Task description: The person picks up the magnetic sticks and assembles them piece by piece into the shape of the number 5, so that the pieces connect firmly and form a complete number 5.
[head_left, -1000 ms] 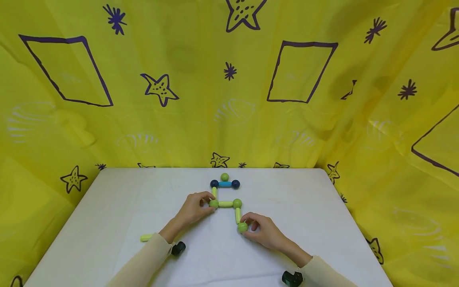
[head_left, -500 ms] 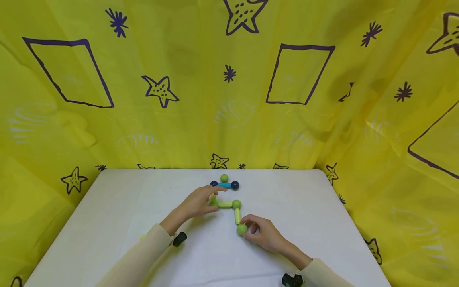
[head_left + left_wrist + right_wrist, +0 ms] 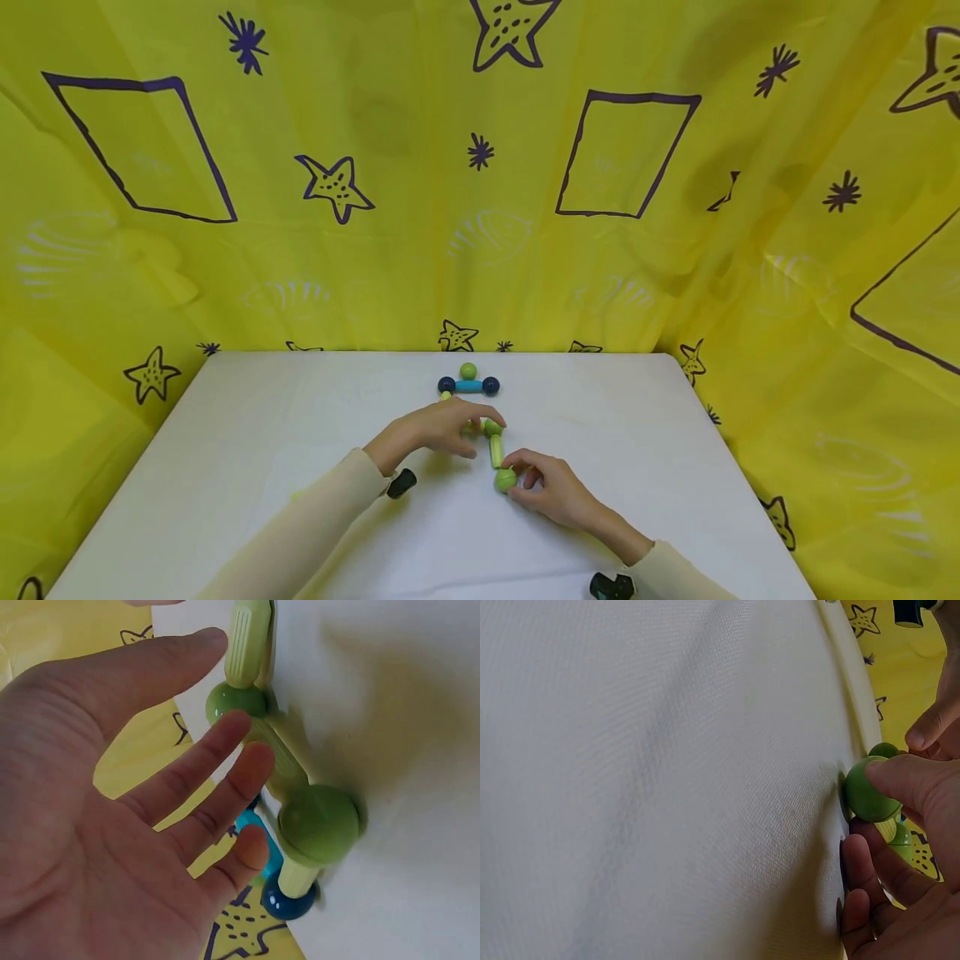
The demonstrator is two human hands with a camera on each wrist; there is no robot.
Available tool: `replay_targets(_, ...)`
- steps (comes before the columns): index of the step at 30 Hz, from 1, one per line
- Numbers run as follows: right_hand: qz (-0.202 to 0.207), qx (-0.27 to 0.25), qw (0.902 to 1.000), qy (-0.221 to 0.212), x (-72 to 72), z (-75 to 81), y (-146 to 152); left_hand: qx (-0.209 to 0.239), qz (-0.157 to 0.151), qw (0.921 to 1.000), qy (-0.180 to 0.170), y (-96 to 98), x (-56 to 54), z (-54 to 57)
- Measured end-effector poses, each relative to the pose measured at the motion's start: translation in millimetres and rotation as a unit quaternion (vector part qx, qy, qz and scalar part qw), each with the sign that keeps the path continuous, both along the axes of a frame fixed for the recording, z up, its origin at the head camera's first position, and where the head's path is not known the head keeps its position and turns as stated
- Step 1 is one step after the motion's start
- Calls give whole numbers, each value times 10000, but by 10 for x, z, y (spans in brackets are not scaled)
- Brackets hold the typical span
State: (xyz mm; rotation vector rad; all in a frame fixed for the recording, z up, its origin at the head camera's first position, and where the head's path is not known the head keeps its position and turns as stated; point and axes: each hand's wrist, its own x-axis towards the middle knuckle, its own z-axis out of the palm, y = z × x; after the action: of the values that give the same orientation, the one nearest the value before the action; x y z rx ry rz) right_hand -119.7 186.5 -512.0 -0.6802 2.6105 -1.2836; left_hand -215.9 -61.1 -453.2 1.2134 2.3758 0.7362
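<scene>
A zigzag chain of magnetic-style green balls and light green rods lies on the white table. My right hand (image 3: 551, 487) pinches its nearest green ball (image 3: 870, 791) between thumb and fingers. A ribbed rod (image 3: 496, 451) links that ball to the middle green ball (image 3: 492, 427). Over the middle ball hovers my left hand (image 3: 112, 810), fingers loosely extended and spread from the thumb, holding nothing. In the left wrist view its fingertips overlap the middle ball (image 3: 229, 701). The corner green ball (image 3: 319, 825) shows beyond the fingers; in the head view the left hand hides it.
Behind the chain lies a blue rod (image 3: 468, 386) between two navy balls (image 3: 491, 386), with a green ball (image 3: 468, 371) behind it. A loose yellow-green rod (image 3: 297, 495) peeks out beside the left sleeve. Yellow patterned curtains (image 3: 405, 275) surround the white table (image 3: 600, 408).
My left hand has let go of the corner ball, lifted, and moved right to above the middle ball. My right hand keeps its grip on the nearest ball.
</scene>
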Motion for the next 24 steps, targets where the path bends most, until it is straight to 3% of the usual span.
replay_targets(4, 1, -29, 10000, -21, 1, -8, 5, -242, -66, 9997, -60, 93, 14, -24)
replay_targets(11, 25, -132, 9999, 21, 9, -27, 9, -398, 105, 9991, 92, 203, 60, -140)
replay_targets(18, 67, -164, 9997, 146, 28, -40, 19, -443, 421, 9963, 598, 258, 125, -258)
replay_targets(24, 71, -172, 9995, 267, 43, -48, 29, -314, 523, 9902, 1259, 304, 187, -394)
